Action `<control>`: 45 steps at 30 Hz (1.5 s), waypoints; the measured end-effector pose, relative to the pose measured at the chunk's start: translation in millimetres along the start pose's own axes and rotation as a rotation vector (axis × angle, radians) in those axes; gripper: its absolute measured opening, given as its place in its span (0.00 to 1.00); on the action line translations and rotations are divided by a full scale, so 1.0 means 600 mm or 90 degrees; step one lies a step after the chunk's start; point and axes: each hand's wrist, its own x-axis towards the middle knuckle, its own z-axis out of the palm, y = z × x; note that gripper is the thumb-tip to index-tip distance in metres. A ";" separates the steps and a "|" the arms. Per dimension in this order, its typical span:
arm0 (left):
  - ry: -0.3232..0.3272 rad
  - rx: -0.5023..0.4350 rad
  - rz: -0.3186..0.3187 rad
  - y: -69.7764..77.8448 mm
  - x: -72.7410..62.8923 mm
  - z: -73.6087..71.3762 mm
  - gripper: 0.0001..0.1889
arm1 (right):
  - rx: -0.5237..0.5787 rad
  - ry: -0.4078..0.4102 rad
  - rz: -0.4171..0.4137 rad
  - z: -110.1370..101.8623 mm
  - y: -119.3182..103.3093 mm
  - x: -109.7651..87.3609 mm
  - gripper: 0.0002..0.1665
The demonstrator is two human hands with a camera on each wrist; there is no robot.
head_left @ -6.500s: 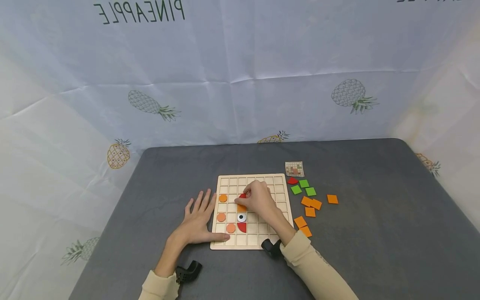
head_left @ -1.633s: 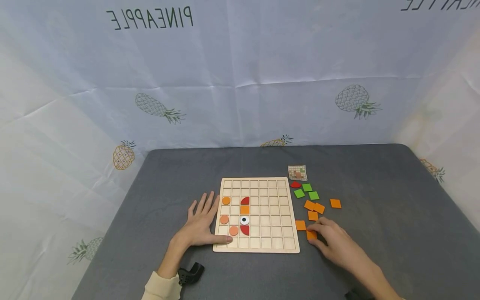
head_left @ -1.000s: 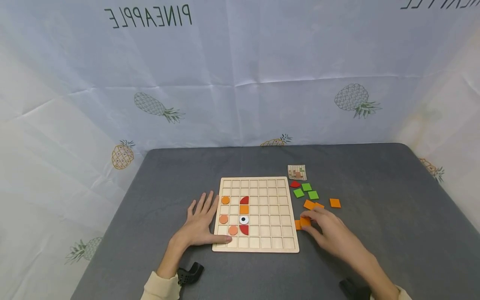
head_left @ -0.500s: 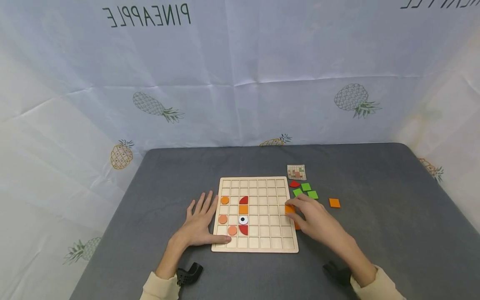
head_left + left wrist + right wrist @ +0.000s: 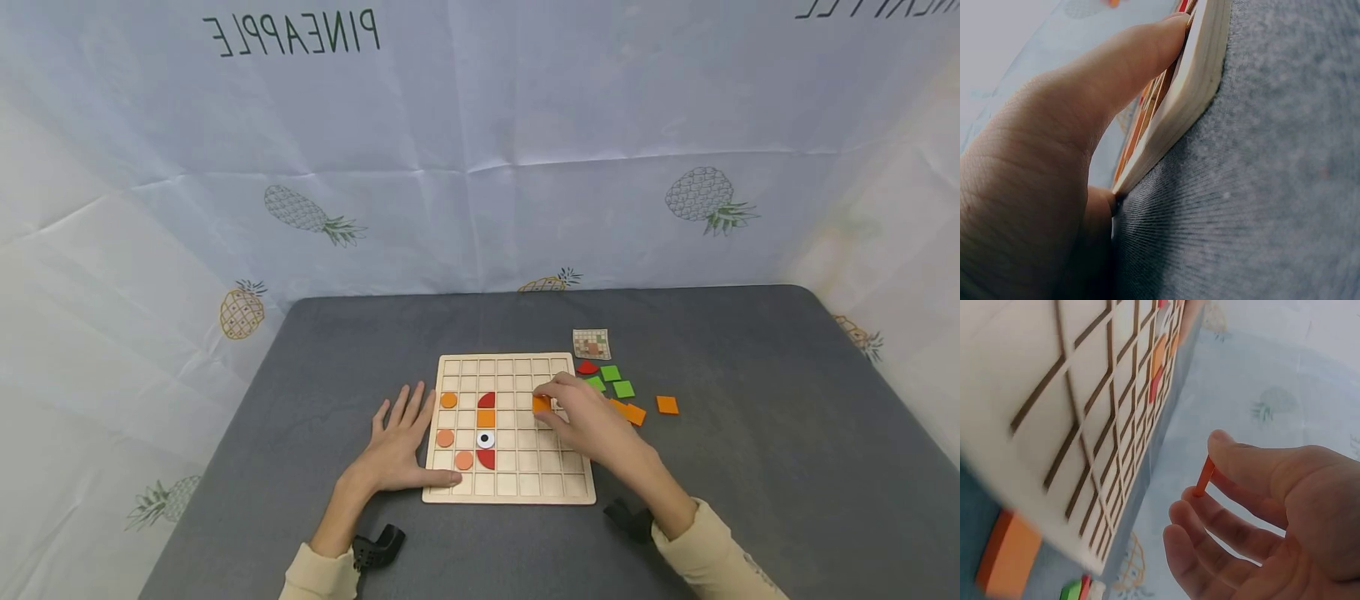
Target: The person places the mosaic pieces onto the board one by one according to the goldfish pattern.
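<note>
Orange tile (image 5: 542, 404) hangs above the right half of the board (image 5: 527, 462), apart from its surface, pinched between thumb and fingertips of the right hand (image 5: 596, 421). Several squares separate it from the red piece (image 5: 487, 400). The left hand (image 5: 397, 457) lies spread, fingers straight, thumb over the near-left edge. Green tiles (image 5: 623, 389) sit just past the right edge; grey table (image 5: 765, 467) stretches well beyond.

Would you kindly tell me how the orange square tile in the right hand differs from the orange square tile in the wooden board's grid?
The held orange square tile is raised off the light wooden board; the placed orange square tile lies flat in a cell. The right hand pinches and partly covers the held tile; no hand touches the placed tile. Both are orange.
</note>
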 end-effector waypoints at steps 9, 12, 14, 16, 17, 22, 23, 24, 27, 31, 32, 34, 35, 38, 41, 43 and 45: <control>0.009 -0.002 0.007 0.001 -0.002 0.002 0.74 | 0.014 -0.014 0.009 0.054 -0.032 0.045 0.12; 0.007 -0.001 0.004 0.001 -0.001 0.002 0.74 | 0.009 -0.022 0.015 0.068 -0.036 0.053 0.11; 0.004 0.000 0.005 0.001 -0.001 0.000 0.74 | 0.005 -0.025 0.020 0.075 -0.036 0.057 0.11; 0.002 0.001 0.005 0.001 -0.001 -0.002 0.74 | 0.003 -0.026 0.029 0.079 -0.036 0.060 0.10; 0.000 0.003 0.006 0.002 -0.001 -0.003 0.74 | 0.001 -0.026 0.031 0.081 -0.035 0.061 0.10; -0.005 0.009 0.004 0.003 -0.001 -0.005 0.74 | -0.004 -0.022 0.032 0.085 -0.033 0.062 0.09; -0.006 0.010 0.003 0.003 -0.001 -0.005 0.74 | -0.003 -0.023 0.032 0.086 -0.032 0.063 0.09; -0.006 0.009 0.003 0.003 -0.001 -0.005 0.74 | -0.002 -0.025 0.032 0.086 -0.032 0.063 0.09; -0.006 0.007 0.000 0.003 -0.002 -0.005 0.74 | 0.001 -0.030 0.036 0.087 -0.033 0.063 0.10; -0.005 0.009 -0.001 0.002 -0.001 -0.003 0.74 | 0.004 -0.038 0.042 0.089 -0.031 0.063 0.10; -0.005 0.009 -0.002 0.002 -0.001 -0.003 0.74 | 0.004 -0.039 0.042 0.090 -0.031 0.063 0.10; -0.004 0.007 -0.003 0.001 0.000 -0.002 0.74 | 0.008 -0.041 0.042 0.090 -0.030 0.063 0.10; -0.003 0.005 -0.003 0.001 0.000 -0.002 0.74 | 0.010 -0.041 0.041 0.090 -0.030 0.063 0.10; -0.001 0.001 -0.001 0.003 0.000 -0.003 0.74 | 0.013 -0.041 0.041 0.089 -0.030 0.062 0.11; -0.002 0.003 0.000 0.006 -0.001 -0.006 0.75 | 0.014 -0.044 0.045 0.088 -0.030 0.061 0.11; -0.001 0.004 0.001 0.007 -0.002 -0.007 0.75 | 0.013 -0.046 0.051 0.085 -0.031 0.059 0.11; 0.008 0.000 0.006 0.007 -0.003 -0.005 0.74 | 0.008 -0.045 0.057 0.081 -0.032 0.055 0.12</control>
